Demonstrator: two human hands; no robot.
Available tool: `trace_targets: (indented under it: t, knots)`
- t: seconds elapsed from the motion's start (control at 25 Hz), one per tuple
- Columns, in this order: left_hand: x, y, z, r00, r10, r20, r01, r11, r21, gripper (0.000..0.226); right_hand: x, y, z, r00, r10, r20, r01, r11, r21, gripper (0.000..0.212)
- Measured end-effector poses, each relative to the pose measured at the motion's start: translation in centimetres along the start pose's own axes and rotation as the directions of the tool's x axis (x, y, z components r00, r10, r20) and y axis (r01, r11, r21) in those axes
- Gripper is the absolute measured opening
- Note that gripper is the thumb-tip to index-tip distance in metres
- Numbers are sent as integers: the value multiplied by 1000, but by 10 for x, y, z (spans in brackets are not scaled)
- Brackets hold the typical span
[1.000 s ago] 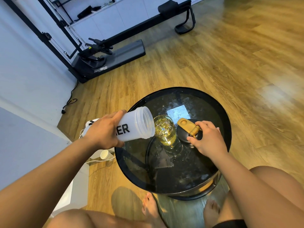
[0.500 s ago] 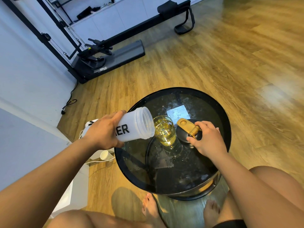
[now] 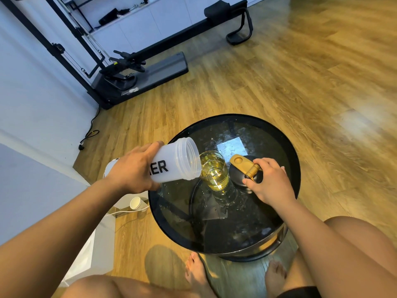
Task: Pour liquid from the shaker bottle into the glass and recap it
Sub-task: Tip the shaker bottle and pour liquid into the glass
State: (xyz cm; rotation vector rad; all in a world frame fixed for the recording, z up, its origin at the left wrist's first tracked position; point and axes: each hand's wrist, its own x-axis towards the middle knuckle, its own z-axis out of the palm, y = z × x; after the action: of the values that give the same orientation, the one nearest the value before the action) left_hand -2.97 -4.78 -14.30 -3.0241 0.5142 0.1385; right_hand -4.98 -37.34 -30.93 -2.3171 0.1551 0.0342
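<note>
The shaker bottle (image 3: 178,162), white translucent plastic with black lettering, is uncapped and tipped nearly level above the left edge of the table. Its open mouth points right, and the lower lip sits just over the near rim of the glass (image 3: 216,175). The left hand (image 3: 131,171) grips the bottle round its body, fingers over the top and thumb underneath. Whether a stream is leaving the mouth cannot be told for certain.

The glass stands upright on the table and holds yellow liquid well up its height. Just to its right lies the black lid (image 3: 236,179), its gold flip tab (image 3: 241,165) swung open toward the glass. The right hand (image 3: 268,181) holds the lid at its right side, fingers curled over the hinge.

The table (image 3: 234,117) is round, with a black rim and a dark glass top. Bare feet (image 3: 196,274) rest on the wooden floor (image 3: 279,82) below it. A paper cup (image 3: 135,203) lies on its side left of the table. A black exercise machine (image 3: 137,67) stands against the far wall.
</note>
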Motion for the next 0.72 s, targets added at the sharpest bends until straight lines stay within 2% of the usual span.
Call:
trace_targets:
  t: [0.72]
  knots:
    - [2, -4, -11, 998, -38, -48, 41, 998, 57, 99, 1, 0, 1, 1000, 12, -3, -12, 1000, 7, 67]
